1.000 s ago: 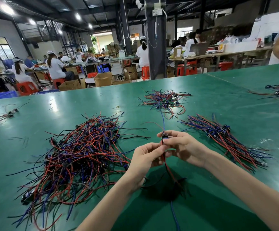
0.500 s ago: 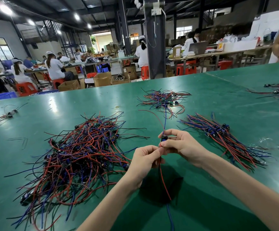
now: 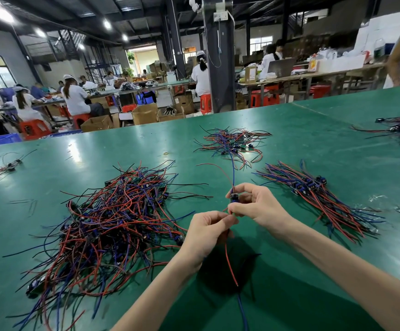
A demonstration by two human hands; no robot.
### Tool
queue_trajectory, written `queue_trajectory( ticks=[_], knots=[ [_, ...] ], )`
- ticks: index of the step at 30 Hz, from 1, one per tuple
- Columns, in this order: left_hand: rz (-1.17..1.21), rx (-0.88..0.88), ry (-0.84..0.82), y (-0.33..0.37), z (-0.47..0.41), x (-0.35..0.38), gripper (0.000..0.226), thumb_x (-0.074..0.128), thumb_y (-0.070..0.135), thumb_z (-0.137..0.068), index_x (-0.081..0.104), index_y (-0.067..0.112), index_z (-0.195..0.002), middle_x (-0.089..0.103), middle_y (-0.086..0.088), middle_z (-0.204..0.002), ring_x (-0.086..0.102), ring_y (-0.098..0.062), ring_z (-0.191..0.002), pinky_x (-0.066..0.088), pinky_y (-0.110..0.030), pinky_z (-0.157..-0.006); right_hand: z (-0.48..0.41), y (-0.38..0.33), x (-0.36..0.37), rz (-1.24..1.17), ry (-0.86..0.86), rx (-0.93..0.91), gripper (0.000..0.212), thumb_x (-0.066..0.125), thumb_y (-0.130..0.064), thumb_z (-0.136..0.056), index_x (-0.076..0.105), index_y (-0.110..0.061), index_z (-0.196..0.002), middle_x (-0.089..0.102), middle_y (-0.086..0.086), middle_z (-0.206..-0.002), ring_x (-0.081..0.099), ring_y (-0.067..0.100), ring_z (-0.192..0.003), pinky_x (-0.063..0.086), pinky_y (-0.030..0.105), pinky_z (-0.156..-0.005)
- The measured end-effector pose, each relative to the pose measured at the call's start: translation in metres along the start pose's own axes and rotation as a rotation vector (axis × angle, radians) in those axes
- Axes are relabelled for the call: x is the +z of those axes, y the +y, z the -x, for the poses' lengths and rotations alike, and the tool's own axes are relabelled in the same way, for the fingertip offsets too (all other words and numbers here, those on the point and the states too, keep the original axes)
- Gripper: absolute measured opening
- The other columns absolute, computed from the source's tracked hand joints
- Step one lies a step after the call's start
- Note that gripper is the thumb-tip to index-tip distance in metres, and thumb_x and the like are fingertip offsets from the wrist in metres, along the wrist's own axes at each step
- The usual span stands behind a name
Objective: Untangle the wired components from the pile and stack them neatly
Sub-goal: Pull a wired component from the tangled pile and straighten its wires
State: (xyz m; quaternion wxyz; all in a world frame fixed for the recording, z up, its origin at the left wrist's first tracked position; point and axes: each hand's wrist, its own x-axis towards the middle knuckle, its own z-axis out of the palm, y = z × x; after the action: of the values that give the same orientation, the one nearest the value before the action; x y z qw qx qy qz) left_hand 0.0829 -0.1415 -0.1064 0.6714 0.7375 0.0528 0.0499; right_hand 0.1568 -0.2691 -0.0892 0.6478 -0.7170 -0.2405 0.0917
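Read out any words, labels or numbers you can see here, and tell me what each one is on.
None can be read.
Cardboard box in the background: any print is too blurred to read.
Yellow and red pack in the background: markings too small to read.
Wired component pinched by the left hand and right hand: no legible marking.

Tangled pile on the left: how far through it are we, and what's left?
Early on, by the look of it. Done: a modest aligned stack lies to the right. In hand: the right hand and left hand pinch one wired component, its wires dangling below. Left: the tangled pile is far bigger than the stack, and a smaller tangle lies farther back.
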Motion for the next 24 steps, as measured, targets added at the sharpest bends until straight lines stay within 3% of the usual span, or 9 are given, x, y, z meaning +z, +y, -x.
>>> queue_trajectory(
  ticks=[5,11,17,24],
  knots=[
    [-0.024,-0.014,-0.043,-0.0030,-0.0001,0.0029,0.020,0.063,0.012,-0.089,0.072,0.015,-0.071,0.065,0.004,-0.056,0.050,-0.003,-0.047,0.040,-0.012,-0.050,-0.0028,0.0032,-0.0024,0.040,0.097,0.021,0.023,0.068,0.005,-0.075,0.066,-0.017,-0.081,0.060,-0.001,-0.062,0.053,0.014,-0.059,0.046,0.035,-0.069],
    [-0.038,-0.060,-0.006,-0.0054,-0.0023,-0.0010,0.026,0.063,0.019,-0.090,0.070,0.016,-0.065,0.056,0.005,-0.046,0.042,-0.006,-0.039,0.033,-0.017,-0.043,-0.0020,-0.0004,0.0017,-0.044,0.096,0.026,0.022,0.066,0.009,-0.078,0.065,-0.013,-0.083,0.063,0.002,-0.064,0.054,0.010,-0.054,0.048,0.018,-0.058],
    [0.105,-0.013,-0.069,-0.0084,-0.0014,0.0039,0.012,0.066,0.003,-0.085,0.072,0.011,-0.079,0.072,-0.001,-0.070,0.066,-0.007,-0.065,0.051,-0.015,-0.065,-0.0046,-0.0006,-0.0012,-0.132,0.151,0.056,0.023,0.065,0.012,-0.077,0.063,-0.009,-0.086,0.062,0.005,-0.067,0.055,0.008,-0.053,0.047,0.015,-0.056],
    [-0.021,0.028,-0.070,-0.0046,-0.0029,0.0002,0.024,0.065,0.010,-0.087,0.067,0.012,-0.064,0.063,0.007,-0.055,0.048,-0.001,-0.048,0.040,-0.012,-0.052,-0.0092,0.0040,-0.0058,-0.156,0.164,0.111,0.022,0.064,0.013,-0.077,0.063,-0.008,-0.084,0.061,0.006,-0.063,0.052,0.003,-0.044,0.045,0.015,-0.051]
  ],
)
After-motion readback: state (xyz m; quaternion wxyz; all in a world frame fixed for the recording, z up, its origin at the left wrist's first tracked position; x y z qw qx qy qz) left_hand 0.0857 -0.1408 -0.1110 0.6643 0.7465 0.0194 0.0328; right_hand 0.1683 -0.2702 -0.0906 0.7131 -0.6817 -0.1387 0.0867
